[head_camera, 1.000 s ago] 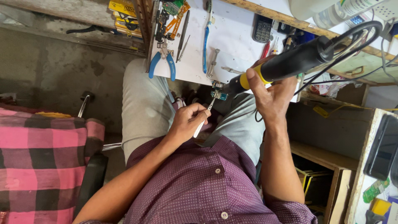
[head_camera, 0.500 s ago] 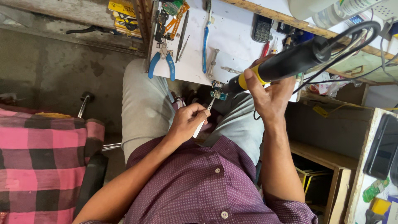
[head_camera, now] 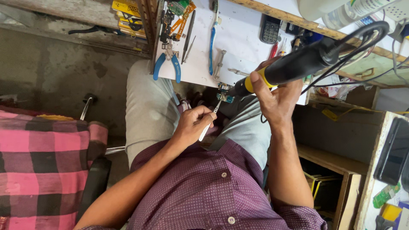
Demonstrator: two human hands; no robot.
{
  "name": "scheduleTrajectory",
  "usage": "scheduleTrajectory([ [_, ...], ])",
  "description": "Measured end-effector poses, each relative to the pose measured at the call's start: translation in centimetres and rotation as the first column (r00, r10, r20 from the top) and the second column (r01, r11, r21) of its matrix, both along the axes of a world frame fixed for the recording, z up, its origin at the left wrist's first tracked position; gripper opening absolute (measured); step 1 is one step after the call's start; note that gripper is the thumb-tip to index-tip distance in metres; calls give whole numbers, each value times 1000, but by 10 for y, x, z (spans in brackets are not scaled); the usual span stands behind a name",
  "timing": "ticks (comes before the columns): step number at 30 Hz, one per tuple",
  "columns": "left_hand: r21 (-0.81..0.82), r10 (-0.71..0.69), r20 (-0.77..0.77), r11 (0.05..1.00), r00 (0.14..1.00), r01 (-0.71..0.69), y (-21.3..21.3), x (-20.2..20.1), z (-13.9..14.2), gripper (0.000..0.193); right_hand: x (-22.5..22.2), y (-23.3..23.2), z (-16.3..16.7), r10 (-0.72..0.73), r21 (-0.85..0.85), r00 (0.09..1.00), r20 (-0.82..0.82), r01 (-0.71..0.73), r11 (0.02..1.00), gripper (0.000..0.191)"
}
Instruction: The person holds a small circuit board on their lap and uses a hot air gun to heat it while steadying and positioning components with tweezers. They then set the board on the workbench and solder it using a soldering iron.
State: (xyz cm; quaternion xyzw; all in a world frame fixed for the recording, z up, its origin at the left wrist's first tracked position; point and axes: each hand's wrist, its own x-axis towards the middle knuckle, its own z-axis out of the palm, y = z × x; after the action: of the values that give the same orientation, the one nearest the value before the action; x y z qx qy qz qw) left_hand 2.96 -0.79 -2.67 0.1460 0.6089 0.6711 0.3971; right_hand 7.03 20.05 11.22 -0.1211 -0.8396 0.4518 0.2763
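Observation:
My right hand (head_camera: 275, 96) grips a black soldering iron (head_camera: 298, 64) with a yellow band, its tip pointing at a small green circuit board (head_camera: 224, 93) at the white table's near edge. My left hand (head_camera: 194, 124) pinches silver tweezers (head_camera: 209, 121) whose tips hold that board. Both hands hover above my lap, just in front of the white worktop (head_camera: 243, 38). The iron's black cord (head_camera: 366, 38) loops off to the right.
On the worktop lie blue-handled pliers (head_camera: 167, 64), a blue-handled tool (head_camera: 212, 42), metal tweezers (head_camera: 188, 36), a dark keypad phone (head_camera: 270, 29) and small parts. A pink checked cloth (head_camera: 47, 166) covers a seat at left. A wooden shelf (head_camera: 341, 170) and a dark phone (head_camera: 394, 149) sit at right.
Both hands stay at the small board; the soldering iron tip and tweezers shifted only slightly.

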Motion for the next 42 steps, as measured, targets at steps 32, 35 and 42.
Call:
scheduleTrajectory([
  [32, -44, 21, -49, 999, 999, -23, -2, 0, 3, 17, -3, -2, -3, 4, -13, 1000, 1, -4, 1000, 25],
  [35, -13, 28, -46, 1000, 999, -29, -2, 0, 3, 18, -3, -1, -3, 2, 16, 1000, -1, -2, 1000, 24],
  [42, -18, 39, -48, 999, 998, -40, -1, 0, 1, 17, -3, 1, -3, -29, -50, 1000, 9, 29, 998, 25],
])
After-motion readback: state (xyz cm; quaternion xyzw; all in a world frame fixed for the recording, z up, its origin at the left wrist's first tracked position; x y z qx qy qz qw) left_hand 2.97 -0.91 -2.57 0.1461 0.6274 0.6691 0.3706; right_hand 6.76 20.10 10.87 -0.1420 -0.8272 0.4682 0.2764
